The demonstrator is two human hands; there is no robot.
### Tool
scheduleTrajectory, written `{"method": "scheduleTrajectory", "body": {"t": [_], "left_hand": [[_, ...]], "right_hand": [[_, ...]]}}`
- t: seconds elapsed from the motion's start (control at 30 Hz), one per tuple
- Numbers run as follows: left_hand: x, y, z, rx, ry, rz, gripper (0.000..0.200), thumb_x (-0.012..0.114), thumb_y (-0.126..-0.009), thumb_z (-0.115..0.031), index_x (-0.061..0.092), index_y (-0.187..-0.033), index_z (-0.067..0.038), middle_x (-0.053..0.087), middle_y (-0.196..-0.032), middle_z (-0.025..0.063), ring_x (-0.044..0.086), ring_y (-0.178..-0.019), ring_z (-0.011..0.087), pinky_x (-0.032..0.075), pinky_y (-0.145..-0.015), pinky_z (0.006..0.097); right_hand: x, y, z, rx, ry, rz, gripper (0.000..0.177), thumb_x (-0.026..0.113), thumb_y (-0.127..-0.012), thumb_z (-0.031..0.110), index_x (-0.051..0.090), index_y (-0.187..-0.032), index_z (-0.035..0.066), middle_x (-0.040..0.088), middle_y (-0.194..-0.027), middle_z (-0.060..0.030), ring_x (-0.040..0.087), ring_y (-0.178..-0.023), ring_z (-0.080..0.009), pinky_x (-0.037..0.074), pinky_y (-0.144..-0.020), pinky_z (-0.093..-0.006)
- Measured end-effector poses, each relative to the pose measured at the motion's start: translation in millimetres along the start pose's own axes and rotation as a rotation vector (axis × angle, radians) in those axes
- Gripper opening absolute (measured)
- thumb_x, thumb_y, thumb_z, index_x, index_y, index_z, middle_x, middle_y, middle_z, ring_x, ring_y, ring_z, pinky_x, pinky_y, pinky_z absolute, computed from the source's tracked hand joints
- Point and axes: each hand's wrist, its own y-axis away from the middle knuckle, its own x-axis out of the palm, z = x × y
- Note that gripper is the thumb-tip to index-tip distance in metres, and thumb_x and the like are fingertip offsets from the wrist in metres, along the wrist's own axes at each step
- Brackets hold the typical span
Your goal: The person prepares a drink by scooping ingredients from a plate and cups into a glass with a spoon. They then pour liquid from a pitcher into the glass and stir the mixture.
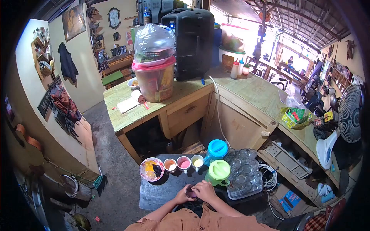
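Note:
Close to my body, my left hand is wrapped round the side of a small dark-rimmed cup with something purplish inside. Over the cup's right rim, the fingers of my right hand are bent together; what they pinch, if anything, is hidden. Beyond my hands several white cups stand in a row: one with orange contents, one with pink, one with pale yellow. Left of them is a patterned bowl holding yellow and black items. A green lidded pitcher and a blue one stand to the right.
Several upturned glasses fill a clear tray at the right of the dark low table. A coiled white hose lies beside it. The wooden counter behind carries a pink-lidded bucket, a black speaker and squeeze bottles.

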Motion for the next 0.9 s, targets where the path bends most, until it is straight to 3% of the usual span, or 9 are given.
{"method": "scheduleTrajectory", "body": {"t": [0.17, 0.27, 0.33, 0.43, 0.53, 0.67, 0.73, 0.83, 0.9], "left_hand": [[0, 0, 5, 0.017, -0.02, -0.005, 0.089, 0.091, -0.06, -0.021, 0.043, -0.132, -0.005, 0.058, -0.123, 0.0107, 0.056, -0.115, 0.0215, 0.044, -0.099, 0.0351], [1, 1, 9, -0.01, -0.039, -0.011, 0.09, 0.092, -0.06, -0.022, 0.042, -0.132, -0.004, 0.058, -0.124, 0.0109, 0.057, -0.115, 0.0211, 0.044, -0.099, 0.035], [1, -1, 11, 0.0, -0.009, 0.006, 0.09, 0.092, -0.06, -0.023, 0.042, -0.133, -0.004, 0.058, -0.125, 0.0111, 0.056, -0.116, 0.0209, 0.044, -0.1, 0.0347], [0, 0, 11, 0.003, 0.014, 0.008, 0.091, 0.092, -0.06, -0.023, 0.042, -0.133, -0.005, 0.057, -0.126, 0.0112, 0.056, -0.116, 0.0211, 0.044, -0.1, 0.0347], [0, 0, 12, -0.003, -0.022, 0.01, 0.092, 0.092, -0.06, -0.023, 0.041, -0.134, -0.005, 0.057, -0.126, 0.0111, 0.056, -0.116, 0.0213, 0.044, -0.1, 0.0349], [0, -2, 16, 0.01, 0.032, 0.02, 0.091, 0.092, -0.06, -0.023, 0.042, -0.134, -0.005, 0.058, -0.125, 0.0108, 0.057, -0.116, 0.0216, 0.044, -0.1, 0.035], [1, 0, 12, 0.005, -0.051, -0.014, 0.09, 0.092, -0.06, -0.022, 0.042, -0.133, -0.006, 0.058, -0.124, 0.0106, 0.056, -0.115, 0.0212, 0.044, -0.1, 0.0349], [0, -1, 9, 0.012, 0.009, 0.015, 0.089, 0.091, -0.06, -0.021, 0.043, -0.133, -0.006, 0.058, -0.124, 0.0103, 0.056, -0.115, 0.0207, 0.044, -0.1, 0.0346], [1, -1, 10, 0.011, 0.051, 0.017, 0.089, 0.091, -0.06, -0.021, 0.043, -0.133, -0.005, 0.058, -0.123, 0.0101, 0.056, -0.114, 0.0206, 0.044, -0.1, 0.0345]], "right_hand": [[0, -1, -2, 0.049, 0.007, 0.136, 0.014, 0.068, -0.078, 0.024, 0.077, -0.08, 0.013, 0.071, -0.081, -0.0056, 0.063, -0.082, -0.0265, 0.05, -0.079, -0.0431], [-8, -2, 6, 0.048, -0.028, -0.019, 0.014, 0.068, -0.078, 0.024, 0.077, -0.08, 0.014, 0.071, -0.081, -0.0048, 0.063, -0.082, -0.0264, 0.05, -0.08, -0.0439], [-3, 2, -1, 0.052, 0.144, 0.162, 0.013, 0.068, -0.078, 0.024, 0.077, -0.08, 0.014, 0.071, -0.081, -0.0047, 0.063, -0.082, -0.0264, 0.05, -0.078, -0.0441], [1, 0, -1, 0.036, -0.066, 0.037, 0.013, 0.069, -0.077, 0.022, 0.077, -0.08, 0.013, 0.071, -0.081, -0.0051, 0.063, -0.081, -0.0271, 0.051, -0.076, -0.0427], [-3, 1, 1, 0.003, 0.114, 0.024, 0.013, 0.069, -0.076, 0.021, 0.077, -0.08, 0.011, 0.072, -0.082, -0.0061, 0.063, -0.078, -0.0278, 0.052, -0.074, -0.0405], [0, 3, -3, 0.0, 0.022, 0.13, 0.014, 0.069, -0.076, 0.021, 0.077, -0.08, 0.011, 0.072, -0.082, -0.0067, 0.063, -0.077, -0.028, 0.052, -0.072, -0.0398], [-3, 1, 3, 0.001, -0.073, -0.062, 0.014, 0.07, -0.075, 0.022, 0.076, -0.079, 0.011, 0.072, -0.082, -0.0069, 0.063, -0.077, -0.0275, 0.051, -0.071, -0.0412], [8, 10, -11, 0.014, 0.115, 0.091, 0.015, 0.071, -0.075, 0.025, 0.076, -0.079, 0.011, 0.072, -0.082, -0.0058, 0.063, -0.076, -0.0272, 0.051, -0.07, -0.0414], [6, 10, -6, 0.038, 0.059, 0.04, 0.015, 0.071, -0.075, 0.026, 0.077, -0.078, 0.013, 0.072, -0.083, -0.0046, 0.063, -0.077, -0.0264, 0.049, -0.071, -0.041]]}}
